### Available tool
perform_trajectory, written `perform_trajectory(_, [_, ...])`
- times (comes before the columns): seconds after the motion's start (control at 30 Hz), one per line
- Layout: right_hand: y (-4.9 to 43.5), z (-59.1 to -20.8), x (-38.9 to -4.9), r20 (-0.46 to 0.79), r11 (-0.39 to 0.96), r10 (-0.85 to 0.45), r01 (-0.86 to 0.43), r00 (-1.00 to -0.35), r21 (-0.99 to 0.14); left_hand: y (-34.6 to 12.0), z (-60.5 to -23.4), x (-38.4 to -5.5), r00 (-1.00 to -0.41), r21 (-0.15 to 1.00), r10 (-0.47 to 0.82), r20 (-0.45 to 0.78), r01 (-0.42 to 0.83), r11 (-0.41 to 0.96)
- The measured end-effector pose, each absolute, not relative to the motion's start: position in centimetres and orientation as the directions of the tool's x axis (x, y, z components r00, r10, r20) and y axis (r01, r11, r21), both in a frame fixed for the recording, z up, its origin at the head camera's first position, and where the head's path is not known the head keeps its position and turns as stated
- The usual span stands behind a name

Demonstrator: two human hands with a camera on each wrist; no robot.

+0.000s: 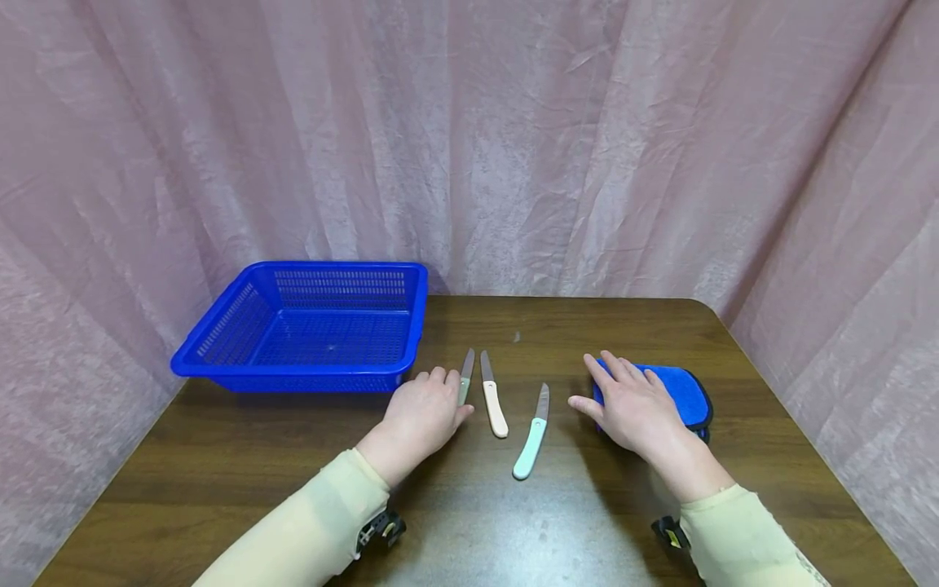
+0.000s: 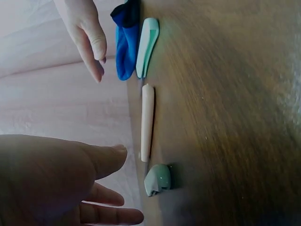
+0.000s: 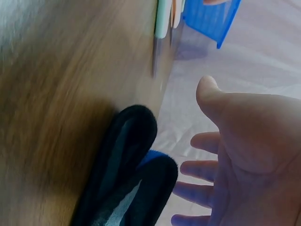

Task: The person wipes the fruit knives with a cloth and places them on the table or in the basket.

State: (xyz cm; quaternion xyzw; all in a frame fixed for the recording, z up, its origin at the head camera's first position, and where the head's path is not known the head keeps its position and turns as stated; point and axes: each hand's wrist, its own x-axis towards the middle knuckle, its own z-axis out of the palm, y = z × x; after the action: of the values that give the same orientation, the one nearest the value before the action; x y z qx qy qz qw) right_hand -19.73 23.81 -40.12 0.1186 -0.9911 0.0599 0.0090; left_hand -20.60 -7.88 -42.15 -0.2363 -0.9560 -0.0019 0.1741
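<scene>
My left hand (image 1: 420,420) hovers beside a green-handled paring knife (image 1: 465,390), covering part of its handle in the head view. In the left wrist view the fingers are extended and apart from that knife. A cream-handled knife (image 1: 495,412) lies just to the right, and a mint-handled knife (image 1: 531,448) lies nearer the front. All three blades point away from me. My right hand (image 1: 632,406), fingers spread, is over a blue fabric item with black edging (image 1: 682,395). The right wrist view shows this item's two black-edged layers (image 3: 150,188), with a gap to the hand.
A blue plastic basket (image 1: 257,371) stands at the back left, close to my left hand. The wooden table (image 1: 469,522) ends at a pink curtain (image 1: 513,163) behind and at the sides. A small light speck (image 1: 517,336) lies behind the knives.
</scene>
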Motion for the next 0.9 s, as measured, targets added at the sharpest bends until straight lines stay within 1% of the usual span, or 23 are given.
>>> perform_trajectory(0.2, [24.3,-40.3,-20.6,-0.005,0.970,-0.209,-0.207,-0.978,-0.126,-7.9,-42.5,-21.0,-0.841,-0.066,0.434,0.324,0.438,0.897])
perform_trajectory(0.43, [24.7,-40.5,-21.4,-0.042,0.975,-0.194,-0.188,-0.980,-0.120,-8.0,-43.0,-21.7,-0.839,-0.069,0.434,0.327,0.437,0.897])
perform_trajectory(0.73, [24.9,-40.5,-22.2,-0.097,0.986,-0.148,-0.139,-0.984,-0.097,-7.4,-43.0,-22.4,-0.894,-0.031,0.393,0.214,0.396,0.918])
perform_trajectory(0.9, [25.0,-40.6,-22.5,-0.101,0.989,-0.123,-0.113,-0.987,-0.094,-7.0,-42.8,-22.6,-0.904,-0.030,0.381,0.195,0.382,0.924])
